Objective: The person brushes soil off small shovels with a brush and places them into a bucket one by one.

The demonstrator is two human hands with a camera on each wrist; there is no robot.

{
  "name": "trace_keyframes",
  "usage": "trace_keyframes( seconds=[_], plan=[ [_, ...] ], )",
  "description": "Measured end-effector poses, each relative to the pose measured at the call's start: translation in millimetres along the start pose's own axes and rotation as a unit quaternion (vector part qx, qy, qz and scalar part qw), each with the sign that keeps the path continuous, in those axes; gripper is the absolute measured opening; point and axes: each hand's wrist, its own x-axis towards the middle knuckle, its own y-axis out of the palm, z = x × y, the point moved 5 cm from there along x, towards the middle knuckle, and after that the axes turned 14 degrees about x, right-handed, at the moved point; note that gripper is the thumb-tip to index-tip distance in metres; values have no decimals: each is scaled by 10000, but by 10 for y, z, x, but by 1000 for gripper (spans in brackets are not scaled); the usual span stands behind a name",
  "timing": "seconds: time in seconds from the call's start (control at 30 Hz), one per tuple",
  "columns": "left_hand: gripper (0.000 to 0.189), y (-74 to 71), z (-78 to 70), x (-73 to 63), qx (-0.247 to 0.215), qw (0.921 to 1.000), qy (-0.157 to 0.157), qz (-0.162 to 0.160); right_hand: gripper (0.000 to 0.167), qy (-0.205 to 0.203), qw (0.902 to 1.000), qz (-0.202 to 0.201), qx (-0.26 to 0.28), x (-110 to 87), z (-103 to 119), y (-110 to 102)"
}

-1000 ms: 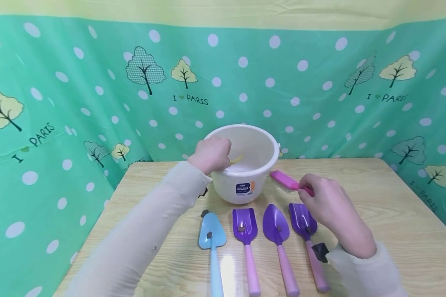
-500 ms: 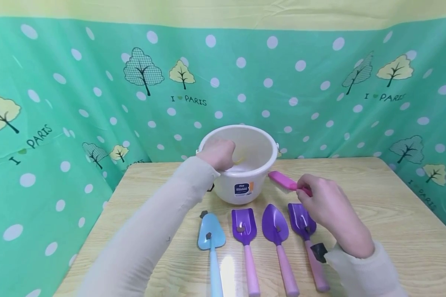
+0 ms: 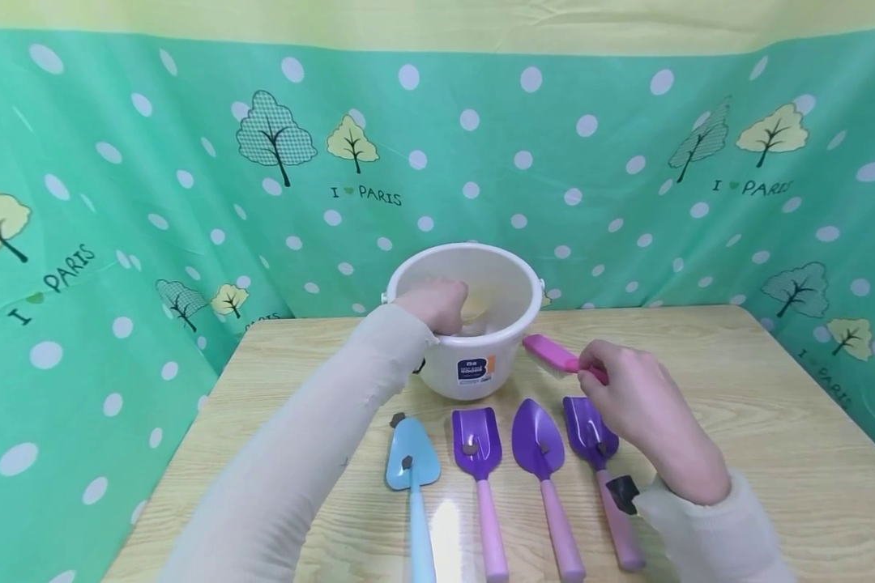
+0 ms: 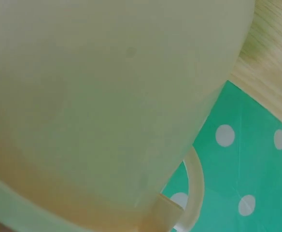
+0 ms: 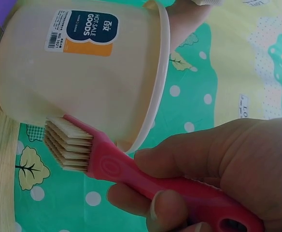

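My left hand (image 3: pixel 437 305) reaches over the near left rim into the white bucket (image 3: pixel 437 368). Its fingers are hidden inside; a pale yellowish shape (image 3: pixel 474 317) shows just right of them. The left wrist view is filled by the bucket's wall (image 4: pixel 131 96), without the hand. To the right, my right hand (image 3: pixel 630 380) grips a pink scrub brush (image 3: pixel 550 353) by its handle. In the right wrist view thumb and fingers wrap that handle, and the brush's bristles (image 5: pixel 68 142) point down-left, its head overlapping the bucket's side.
In front of the bucket, a light blue trowel (image 3: pixel 413 453) and three purple-bladed ones with pink handles lie in a row: a square scoop (image 3: pixel 476 429), a pointed trowel (image 3: pixel 534 433) and another scoop (image 3: pixel 582 421). Small dark lumps dot their blades. Behind hangs a green dotted curtain (image 3: pixel 481 174).
My left hand has moved right and deeper into the bucket; the yellow strip seen beside it earlier has sunk from sight. My right hand stays nearly still with the scrub brush.
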Motion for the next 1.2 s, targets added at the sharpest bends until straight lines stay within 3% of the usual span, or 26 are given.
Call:
trace_keyframes(
  seconds=[0.17, 0.33, 0.67, 0.9, 1.03, 1.2],
  plan=[
    [22, 27, -32, 1, -276, 9994, 36, 182, 10, 29, 10000, 26, 13, 0, 4, -5],
    [19, 24, -43, -2, -230, 9994, 154, 201, 9, 34, 10000, 11, -30, 1, 15, -2],
    [19, 6, -15, -85, -660, 9962, -300, 488, 11, 240, 9996, 142, 23, -1, 8, 28],
    [20, -18, -18, -112, -858, 9944, -295, 542, 12, 264, 9995, 147, 46, -5, 1, 34],
    [15, -22, -22, -80, -708, 9966, -110, 409, 11, 198, 9997, 122, 30, -4, 1, 28],
    [7, -76, -46, -51, -615, 9979, 167, -151, 12, 109, 9999, 68, -68, -4, -7, 15]
  ],
)
